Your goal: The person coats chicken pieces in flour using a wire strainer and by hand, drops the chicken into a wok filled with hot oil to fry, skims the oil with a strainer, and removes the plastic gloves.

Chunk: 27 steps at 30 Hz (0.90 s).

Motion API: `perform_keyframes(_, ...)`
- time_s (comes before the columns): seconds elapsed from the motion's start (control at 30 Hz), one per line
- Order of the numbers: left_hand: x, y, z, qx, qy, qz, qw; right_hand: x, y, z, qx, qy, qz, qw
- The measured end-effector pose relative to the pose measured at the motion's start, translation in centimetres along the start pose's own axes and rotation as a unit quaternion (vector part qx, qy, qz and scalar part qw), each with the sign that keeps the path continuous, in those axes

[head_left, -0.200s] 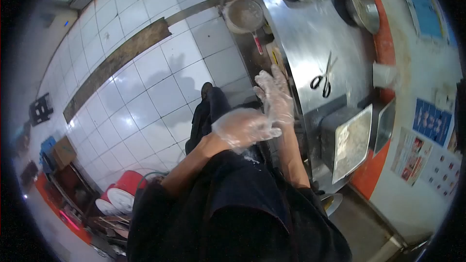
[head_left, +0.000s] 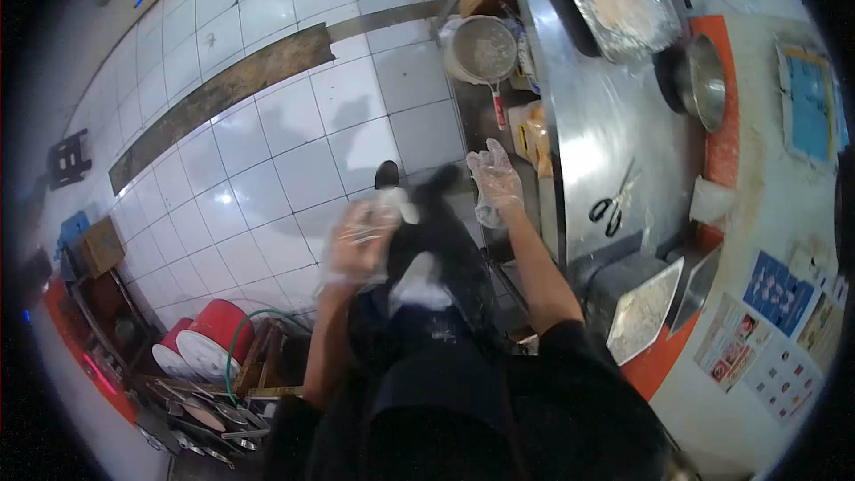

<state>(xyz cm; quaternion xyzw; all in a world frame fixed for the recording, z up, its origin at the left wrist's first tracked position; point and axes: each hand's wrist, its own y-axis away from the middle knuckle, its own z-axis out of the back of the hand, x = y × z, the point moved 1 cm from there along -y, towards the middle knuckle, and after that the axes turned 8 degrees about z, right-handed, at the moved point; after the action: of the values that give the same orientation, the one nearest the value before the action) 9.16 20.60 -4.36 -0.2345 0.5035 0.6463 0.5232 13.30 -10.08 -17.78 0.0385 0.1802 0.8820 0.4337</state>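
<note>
Both of my hands wear clear plastic gloves. My left hand (head_left: 361, 236) is over my left leg and the tiled floor, smeared by motion, so its fingers cannot be made out. My right hand (head_left: 497, 183) hangs beside the steel counter (head_left: 588, 107), fingers spread, holding nothing. The hands are apart. Just beyond my right hand a sieve (head_left: 482, 49) with a red-marked handle rests on a white bucket. Black-handled scissors (head_left: 610, 209) lie on the counter to the right.
A foil-covered tray (head_left: 619, 0) and a metal bowl (head_left: 705, 83) are at the counter's far end. A tray of floury material (head_left: 646, 312) stands nearer. Red buckets (head_left: 216, 334) and a rack of pans (head_left: 200, 414) are at lower left. White tiles (head_left: 294, 160) cover the floor.
My hands have separated; they were touching or overlapping before. My left hand has moved left, and my right hand has shifted slightly down. The view has shifted, showing more of the rack.
</note>
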Motion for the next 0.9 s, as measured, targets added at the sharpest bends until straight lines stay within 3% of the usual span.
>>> perform_keyframes(0.03, 2.1, 0.1, 1.2, -0.071, 0.073, 0.078, 0.992, -0.8, -1.7, -2.0, 0.042, -0.159, -0.097, 0.982)
perform_keyframes(0.07, 4.2, 0.3, 2.3, -0.151, 0.156, 0.143, 0.966, -1.6, -2.9, -4.0, 0.090, -0.310, -0.191, 0.927)
perform_keyframes(0.1, 6.3, 0.4, 2.7, -0.214, 0.258, 0.194, 0.922, -2.4, -4.0, -4.7, 0.114, -0.332, -0.218, 0.911)
perform_keyframes(0.17, 7.1, 0.3, 5.0, -0.247, 0.176, 0.377, 0.875, -4.0, -6.4, -5.4, 0.159, -0.369, -0.272, 0.874)
perform_keyframes(0.23, 9.3, 1.4, 4.8, -0.294, 0.199, 0.363, 0.862, -6.5, -8.1, -13.0, 0.102, -0.349, -0.431, 0.826)
perform_keyframes(0.3, 11.1, 1.6, 3.2, -0.302, 0.194, 0.399, 0.843, -8.5, -10.2, -15.9, 0.092, -0.337, -0.454, 0.820)
perform_keyframes(0.37, 13.1, 3.4, 1.4, -0.312, 0.188, 0.440, 0.821, -10.7, -12.2, -17.8, -0.029, -0.441, -0.475, 0.761)
perform_keyframes(0.4, 14.8, 4.4, 0.0, -0.298, 0.143, 0.425, 0.843, -12.6, -13.7, -19.2, -0.006, -0.423, -0.445, 0.789)
perform_keyframes(0.47, 16.2, 3.2, -2.1, -0.281, 0.104, 0.405, 0.864, -15.0, -18.4, -18.1, -0.101, -0.587, -0.493, 0.634)
perform_keyframes(0.53, 14.7, 1.7, -3.8, -0.272, 0.062, 0.437, 0.855, -16.6, -22.9, -13.7, -0.270, -0.767, -0.469, 0.343)
perform_keyframes(0.63, 14.2, -0.2, -5.5, -0.283, 0.108, 0.471, 0.829, -23.1, -28.8, -12.5, -0.407, -0.844, -0.315, 0.149)
perform_keyframes(0.67, 14.2, -0.5, -5.1, -0.250, 0.136, 0.537, 0.794, -24.8, -30.3, -13.3, -0.407, -0.845, -0.313, 0.150)
perform_keyframes(0.8, 16.1, 0.1, -5.5, -0.244, 0.164, 0.524, 0.799, -30.5, -33.3, -14.8, -0.464, -0.812, -0.322, 0.146)
perform_keyframes(0.9, 15.3, 0.0, -5.3, -0.264, 0.225, 0.527, 0.776, -29.4, -31.3, -15.7, -0.465, -0.809, -0.331, 0.138)
